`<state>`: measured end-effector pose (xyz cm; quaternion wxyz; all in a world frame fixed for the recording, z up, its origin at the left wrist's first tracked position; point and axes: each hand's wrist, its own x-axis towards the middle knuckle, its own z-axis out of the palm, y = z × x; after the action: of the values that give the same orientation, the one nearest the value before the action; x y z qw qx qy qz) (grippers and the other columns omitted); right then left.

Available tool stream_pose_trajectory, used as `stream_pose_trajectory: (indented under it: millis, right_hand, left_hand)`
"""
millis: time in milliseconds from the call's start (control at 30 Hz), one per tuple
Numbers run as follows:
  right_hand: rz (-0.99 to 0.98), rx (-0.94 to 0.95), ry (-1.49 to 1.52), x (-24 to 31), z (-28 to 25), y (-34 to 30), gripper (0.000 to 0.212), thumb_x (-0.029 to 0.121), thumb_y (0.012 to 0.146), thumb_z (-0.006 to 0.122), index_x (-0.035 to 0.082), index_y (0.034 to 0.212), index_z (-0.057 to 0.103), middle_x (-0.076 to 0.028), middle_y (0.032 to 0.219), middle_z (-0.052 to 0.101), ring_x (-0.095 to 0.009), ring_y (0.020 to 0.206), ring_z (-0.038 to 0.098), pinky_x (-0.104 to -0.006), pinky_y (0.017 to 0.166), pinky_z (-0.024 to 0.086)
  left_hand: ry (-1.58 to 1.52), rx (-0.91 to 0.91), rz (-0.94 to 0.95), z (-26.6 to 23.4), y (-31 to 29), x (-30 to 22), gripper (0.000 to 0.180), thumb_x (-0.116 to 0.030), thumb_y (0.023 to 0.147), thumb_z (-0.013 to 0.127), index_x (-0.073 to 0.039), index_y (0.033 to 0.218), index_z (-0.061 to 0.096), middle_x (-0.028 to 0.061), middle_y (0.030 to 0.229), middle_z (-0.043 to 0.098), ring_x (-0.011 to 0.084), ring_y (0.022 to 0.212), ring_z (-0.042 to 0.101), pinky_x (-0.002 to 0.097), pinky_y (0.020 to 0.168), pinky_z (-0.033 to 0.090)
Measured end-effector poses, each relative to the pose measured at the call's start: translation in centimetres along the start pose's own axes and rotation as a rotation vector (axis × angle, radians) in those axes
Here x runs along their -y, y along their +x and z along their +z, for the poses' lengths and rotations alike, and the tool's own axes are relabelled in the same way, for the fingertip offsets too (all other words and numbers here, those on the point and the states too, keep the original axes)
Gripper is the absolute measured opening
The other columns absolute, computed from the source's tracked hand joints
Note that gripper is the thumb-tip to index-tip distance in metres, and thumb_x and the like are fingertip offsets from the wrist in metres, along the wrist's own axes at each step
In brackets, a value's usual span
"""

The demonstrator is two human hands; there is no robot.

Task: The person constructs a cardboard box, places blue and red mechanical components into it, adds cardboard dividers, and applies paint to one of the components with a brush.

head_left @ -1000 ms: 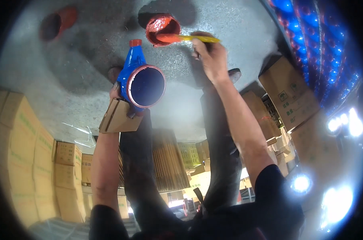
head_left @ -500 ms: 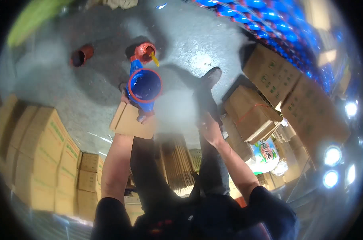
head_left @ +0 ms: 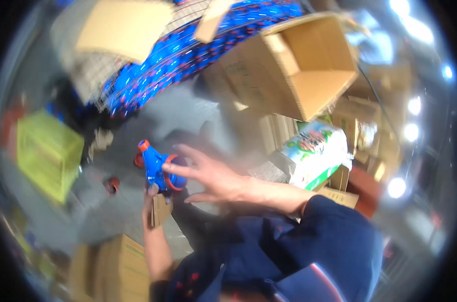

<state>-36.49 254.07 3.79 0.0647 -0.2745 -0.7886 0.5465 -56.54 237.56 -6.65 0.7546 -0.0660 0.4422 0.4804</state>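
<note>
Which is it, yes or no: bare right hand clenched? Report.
No, the bare right hand has its fingers spread at the glossy blue, red-rimmed tubular fitting.

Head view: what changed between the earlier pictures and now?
The right hand let go of the yellow-handled brush and came, spread open, to the blue piece; contact is unclear. The view swung right. The left hand still holds the blue piece and cardboard.

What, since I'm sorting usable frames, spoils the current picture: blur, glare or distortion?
All three, in the head view: blur smears the yellow crate, while the blue fitting looks clearer; bright lights flare at right; fisheye warping shows near the dark rim.
</note>
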Motion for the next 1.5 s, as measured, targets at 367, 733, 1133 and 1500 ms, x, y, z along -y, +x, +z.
stream_pose_trajectory:
  millis: [367, 733, 1133, 1500]
  right_hand:
    - [0.231, -0.743, -0.102, 4.5, -25.2, -11.6, 0.075, 0.024, 0.061, 0.089, 0.015, 0.129, 0.059, -0.017, 0.117, 0.057, -0.032, 0.106, 0.061, -0.0385, 0.083, 0.056]
    - [1.359, -0.502, -0.428, -24.1, -35.0, -5.1, 0.086, 0.026, 0.06, 0.089, 0.023, 0.133, 0.045, -0.024, 0.117, 0.054, -0.045, 0.101, 0.064, -0.0498, 0.083, 0.057]
    - [1.326, -0.153, -0.4, -36.2, -24.8, -3.1, 0.058, 0.024, 0.082, 0.072, 0.013, 0.135, 0.053, -0.017, 0.128, 0.059, -0.036, 0.112, 0.062, -0.0413, 0.091, 0.053]
    - [1.154, -0.411, -0.317, -31.6, -28.9, -3.3, 0.039, 0.026, 0.086, 0.066, 0.005, 0.118, 0.064, -0.019, 0.115, 0.067, -0.038, 0.11, 0.062, -0.0444, 0.094, 0.051]
  left_hand:
    - [0.693, 0.463, 0.202, 29.7, 8.2, -9.3, 0.074, -0.047, 0.095, 0.059, 0.0, 0.147, 0.035, 0.0131, 0.114, 0.065, 0.0051, 0.055, 0.048, 0.0188, 0.05, 0.037]
    - [0.827, -0.447, 0.093, 22.3, 37.4, -26.4, 0.049, -0.038, 0.096, 0.06, -0.001, 0.127, 0.059, 0.0107, 0.108, 0.07, 0.0192, 0.097, 0.063, 0.033, 0.085, 0.049]
    - [0.377, -1.189, -0.017, 4.8, 46.8, -28.2, 0.074, -0.043, 0.077, 0.083, 0.01, 0.122, 0.059, 0.0132, 0.125, 0.065, 0.0253, 0.104, 0.065, 0.0397, 0.092, 0.054]
    - [0.297, -0.855, -0.239, 1.0, 36.4, -33.4, 0.071, -0.055, 0.089, 0.062, -0.012, 0.142, 0.047, 0.0061, 0.137, 0.057, 0.0292, 0.118, 0.056, 0.0472, 0.098, 0.046]
